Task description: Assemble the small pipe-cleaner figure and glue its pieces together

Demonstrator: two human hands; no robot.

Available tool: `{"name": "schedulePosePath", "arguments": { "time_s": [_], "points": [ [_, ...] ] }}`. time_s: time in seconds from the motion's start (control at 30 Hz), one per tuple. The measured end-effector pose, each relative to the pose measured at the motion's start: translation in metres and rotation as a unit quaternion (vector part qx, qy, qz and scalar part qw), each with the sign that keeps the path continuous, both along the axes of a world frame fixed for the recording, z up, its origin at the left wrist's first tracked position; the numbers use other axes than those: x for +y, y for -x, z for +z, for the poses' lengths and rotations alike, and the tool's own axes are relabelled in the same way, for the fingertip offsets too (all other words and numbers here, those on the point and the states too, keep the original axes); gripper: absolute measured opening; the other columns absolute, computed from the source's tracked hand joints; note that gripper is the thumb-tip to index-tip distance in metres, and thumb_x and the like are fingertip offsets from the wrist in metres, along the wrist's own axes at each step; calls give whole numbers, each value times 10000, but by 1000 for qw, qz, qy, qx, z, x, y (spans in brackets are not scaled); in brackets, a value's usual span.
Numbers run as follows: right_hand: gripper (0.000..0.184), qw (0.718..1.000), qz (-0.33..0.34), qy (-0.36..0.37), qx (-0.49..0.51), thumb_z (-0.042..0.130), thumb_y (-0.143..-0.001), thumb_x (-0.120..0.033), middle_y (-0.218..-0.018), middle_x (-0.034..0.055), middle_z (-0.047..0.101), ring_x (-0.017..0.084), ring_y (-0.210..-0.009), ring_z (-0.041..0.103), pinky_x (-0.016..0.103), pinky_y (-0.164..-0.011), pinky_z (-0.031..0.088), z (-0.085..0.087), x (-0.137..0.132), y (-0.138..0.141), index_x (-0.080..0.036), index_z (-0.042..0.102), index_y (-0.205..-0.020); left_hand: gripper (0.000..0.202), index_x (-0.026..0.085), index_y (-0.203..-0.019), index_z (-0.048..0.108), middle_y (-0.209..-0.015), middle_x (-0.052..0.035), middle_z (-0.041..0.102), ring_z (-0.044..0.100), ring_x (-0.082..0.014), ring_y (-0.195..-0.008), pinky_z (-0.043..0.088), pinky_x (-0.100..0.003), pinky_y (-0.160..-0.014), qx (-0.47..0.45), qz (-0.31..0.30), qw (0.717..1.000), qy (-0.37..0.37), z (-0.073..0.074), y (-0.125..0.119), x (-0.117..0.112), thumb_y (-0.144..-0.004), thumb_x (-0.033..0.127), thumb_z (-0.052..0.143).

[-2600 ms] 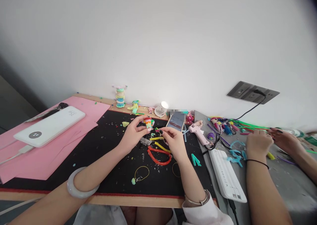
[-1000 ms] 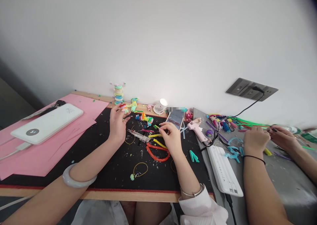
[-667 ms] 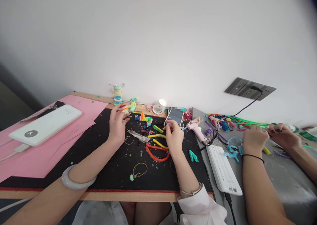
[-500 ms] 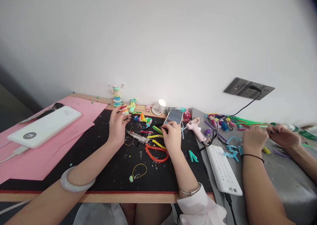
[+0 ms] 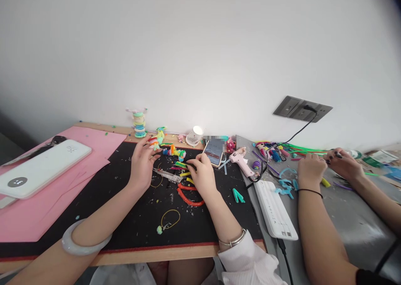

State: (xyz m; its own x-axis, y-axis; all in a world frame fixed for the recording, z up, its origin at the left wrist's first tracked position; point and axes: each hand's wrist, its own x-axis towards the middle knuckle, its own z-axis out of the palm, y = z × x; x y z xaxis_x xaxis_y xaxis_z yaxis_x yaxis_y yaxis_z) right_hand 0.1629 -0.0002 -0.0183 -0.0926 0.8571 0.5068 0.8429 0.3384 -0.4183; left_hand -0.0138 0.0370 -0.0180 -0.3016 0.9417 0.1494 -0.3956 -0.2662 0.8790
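Note:
My left hand (image 5: 143, 166) is raised at the back left of the black mat, fingers curled around a small red, white and orange fuzzy figure (image 5: 153, 143). The fingers of my right hand (image 5: 203, 174) are pinched together at the end of a short green pipe cleaner (image 5: 181, 164). Scissors (image 5: 171, 176) with red and yellow handles lie below it, partly hidden by my right hand. Between my hands is a multicoloured fuzzy piece (image 5: 175, 152). A yellow-green fuzzy figure (image 5: 160, 134) stands behind my left fingers.
A phone (image 5: 214, 151), white cup (image 5: 194, 136) and pink glue gun (image 5: 242, 161) are at the back. Pink sheets (image 5: 72, 193) and a white power bank (image 5: 46, 168) lie left. A white power strip (image 5: 275, 209) and another person's hands (image 5: 313, 170) are right.
My right hand has moved left, closer to my left hand, and the green pipe cleaner has moved with it. The whole view has shifted slightly.

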Motion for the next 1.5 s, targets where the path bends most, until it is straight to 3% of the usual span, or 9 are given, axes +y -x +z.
{"name": "schedulePosePath", "arguments": {
  "time_s": [0.1, 0.2, 0.4, 0.63, 0.77, 0.97, 1.1, 1.3, 1.5],
  "points": [
    [222, 999, 0, -12, 45, 506, -820, -220, -907, 70, 548, 190, -859, 529, 296, -773, 423, 9, -3, -4, -199, 617, -1011, 386, 267, -1117, 553, -1037, -27, 579, 601, -123, -796, 458, -241, -679, 19, -22, 1000, 3, 3, -2, -3, -733, 278, 592],
    [178, 995, -54, -3, 79, 465, -812, -189, -818, 54, 613, 177, -768, 563, 288, -712, 420, 23, -8, -22, -190, 632, -874, 401, 260, -1115, 550, -1008, -25, 596, 600, -135, -801, 458, -252, -682, 43, -40, 998, 8, 5, -4, -6, -719, 286, 606],
    [105, 967, -148, 204, 29, 535, -675, -155, -638, 22, 644, 165, -606, 578, 252, -553, 373, 50, -38, -89, -188, 624, -628, 425, 254, -1134, 535, -1022, -37, 596, 599, -145, -807, 462, -263, -686, 52, -48, 997, 14, 4, -5, -7, -717, 298, 604],
    [172, 928, -179, 326, -23, 556, -560, -54, -658, 33, 625, 166, -611, 561, 244, -513, 358, 32, -66, -124, -170, 623, -669, 405, 259, -1122, 543, -1023, -30, 588, 599, -132, -796, 461, -252, -686, 52, -62, 996, 21, 5, -5, -9, -724, 302, 602],
    [183, 932, -100, 317, 145, 496, -635, -72, -691, 34, 613, 156, -641, 562, 245, -538, 415, 38, -59, -114, -157, 610, -751, 414, 253, -1128, 540, -1033, -35, 592, 601, -135, -792, 462, -259, -689, 62, -86, 994, 24, 8, -6, -11, -723, 314, 602],
    [230, 872, 78, 262, 406, 579, -696, -191, -854, 48, 629, 147, -750, 577, 256, -628, 486, 59, -36, -76, -157, 606, -922, 434, 239, -1137, 539, -1042, -51, 610, 603, -146, -782, 466, -283, -710, 104, -165, 980, 43, 7, -7, -14, -720, 337, 605],
    [285, 828, 168, 249, 473, 599, -702, -167, -944, 57, 637, 139, -805, 581, 246, -680, 482, 58, -17, -50, -178, 613, -987, 422, 234, -1161, 518, -1101, -70, 591, 595, -161, -821, 466, -281, -691, 176, -196, 964, 40, 6, -6, -15, -758, 353, 555],
    [294, 787, 216, 216, 536, 606, -717, -166, -936, 38, 621, 124, -815, 559, 209, -656, 475, 39, 8, -23, -205, 616, -1008, 449, 206, -1166, 492, -1143, -91, 567, 548, -220, -1028, 469, -318, -796, 216, -206, 954, 31, 8, -9, -17, -750, 355, 570],
    [273, 746, 240, 229, 578, 587, -746, -186, -961, 30, 623, 112, -741, 559, 221, -653, 478, 22, 8, -11, -229, 608, -1015, 401, 207, -1138, 508, -1087, -64, 583, 581, -188, -926, 467, -316, -798, 274, -191, 943, 11, 8, -9, -16, -768, 360, 545]
  ]
}}
